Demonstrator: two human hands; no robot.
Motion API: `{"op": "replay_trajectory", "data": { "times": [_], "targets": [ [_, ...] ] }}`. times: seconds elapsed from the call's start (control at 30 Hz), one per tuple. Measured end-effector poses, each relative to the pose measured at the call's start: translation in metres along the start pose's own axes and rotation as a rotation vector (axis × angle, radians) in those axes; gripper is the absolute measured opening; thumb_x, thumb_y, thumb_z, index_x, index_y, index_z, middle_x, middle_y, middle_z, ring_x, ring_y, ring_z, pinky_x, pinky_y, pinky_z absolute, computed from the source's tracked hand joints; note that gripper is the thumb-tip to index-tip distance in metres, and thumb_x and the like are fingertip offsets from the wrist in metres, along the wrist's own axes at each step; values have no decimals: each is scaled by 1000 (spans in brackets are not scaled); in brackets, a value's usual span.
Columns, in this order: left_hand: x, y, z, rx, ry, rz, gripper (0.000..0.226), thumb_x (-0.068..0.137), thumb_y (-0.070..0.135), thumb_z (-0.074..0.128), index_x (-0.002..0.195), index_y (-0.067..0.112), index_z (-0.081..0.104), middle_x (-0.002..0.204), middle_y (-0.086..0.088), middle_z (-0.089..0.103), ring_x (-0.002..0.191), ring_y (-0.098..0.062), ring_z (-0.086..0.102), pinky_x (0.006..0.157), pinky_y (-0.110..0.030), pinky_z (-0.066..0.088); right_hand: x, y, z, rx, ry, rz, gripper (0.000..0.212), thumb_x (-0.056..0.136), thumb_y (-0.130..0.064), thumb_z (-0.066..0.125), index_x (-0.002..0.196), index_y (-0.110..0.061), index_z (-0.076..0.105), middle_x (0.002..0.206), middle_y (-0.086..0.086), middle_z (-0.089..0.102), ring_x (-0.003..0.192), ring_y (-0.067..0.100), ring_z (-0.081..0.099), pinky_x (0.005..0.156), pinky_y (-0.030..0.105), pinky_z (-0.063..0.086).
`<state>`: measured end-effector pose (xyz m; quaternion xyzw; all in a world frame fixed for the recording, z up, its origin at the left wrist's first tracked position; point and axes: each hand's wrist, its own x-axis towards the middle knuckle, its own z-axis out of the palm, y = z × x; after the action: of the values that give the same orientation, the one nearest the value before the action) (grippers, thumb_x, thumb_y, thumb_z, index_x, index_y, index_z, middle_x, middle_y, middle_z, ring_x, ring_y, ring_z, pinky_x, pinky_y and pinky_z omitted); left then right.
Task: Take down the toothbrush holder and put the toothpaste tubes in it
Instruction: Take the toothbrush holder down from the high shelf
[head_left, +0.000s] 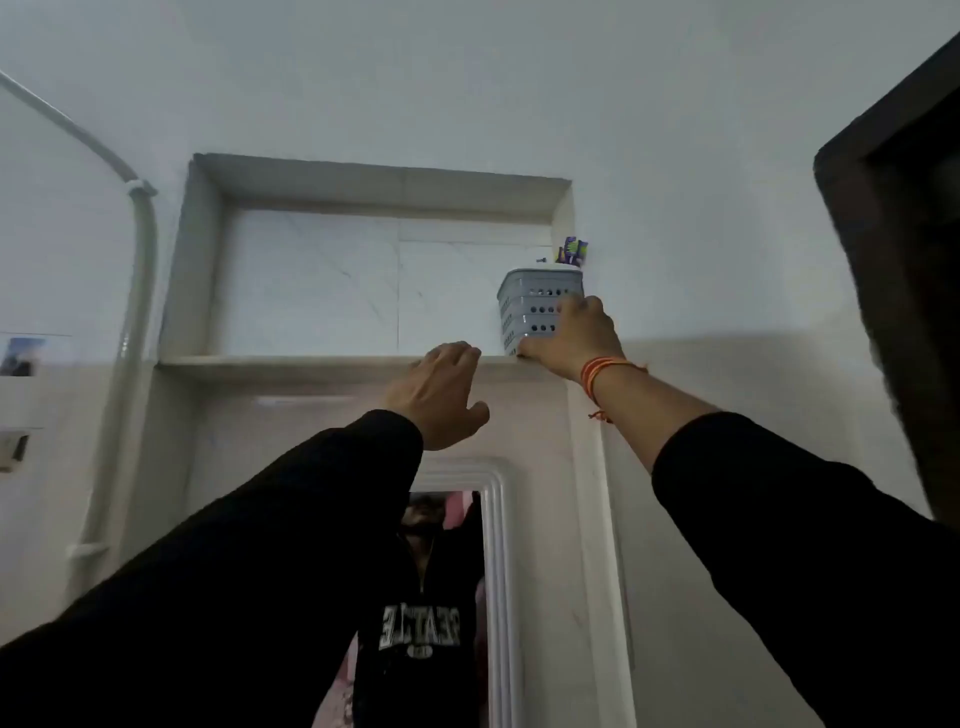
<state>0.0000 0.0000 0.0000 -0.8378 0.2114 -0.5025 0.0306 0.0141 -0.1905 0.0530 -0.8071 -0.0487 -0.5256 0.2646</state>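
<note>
A grey perforated toothbrush holder (535, 306) stands at the right end of a high wall niche, on its ledge (291, 362). Purple toothbrush heads (571, 251) stick out of its top. My right hand (574, 338) is wrapped around the holder's lower right side, with an orange thread band on the wrist. My left hand (441, 395) is raised just below the ledge, left of the holder, fingers spread and holding nothing. No toothpaste tubes are in view.
A framed mirror (496, 571) hangs below the niche and reflects a person in a black sweatshirt. A grey pipe (136, 312) runs down the wall at the left. A dark door frame (893, 260) stands at the right.
</note>
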Motion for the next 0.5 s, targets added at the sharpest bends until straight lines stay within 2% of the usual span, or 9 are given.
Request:
{"op": "replay_trajectory", "data": {
  "times": [0.07,0.2,0.3,0.5],
  "targets": [
    [14,-6,19,63,-38,-2,79,94,46,50,158,9,22,167,-8,21,155,-24,19,123,-41,25,18,4,12,-30,-3,7,93,67,-54,71,139,-13,31,134,16,38,118,35,47,97,43,47],
    [30,-28,54,120,-92,-8,86,97,52,43,162,12,5,171,-4,0,158,-21,-1,127,-42,13,46,5,38,-91,78,50,97,65,-57,73,138,-12,28,135,18,34,118,37,44,88,43,47],
    [28,-37,73,158,-40,25,88,97,54,40,162,14,-3,170,-1,-11,157,-19,-13,128,-41,8,56,7,54,-83,141,110,100,61,-56,76,136,-10,29,131,20,37,115,37,43,82,44,49],
    [26,-41,85,128,-13,36,93,95,57,42,162,15,-7,168,0,-19,155,-18,-21,128,-41,8,62,2,70,-34,183,256,121,47,-58,83,139,-5,26,127,20,41,111,34,47,86,43,49]
  ]
}}
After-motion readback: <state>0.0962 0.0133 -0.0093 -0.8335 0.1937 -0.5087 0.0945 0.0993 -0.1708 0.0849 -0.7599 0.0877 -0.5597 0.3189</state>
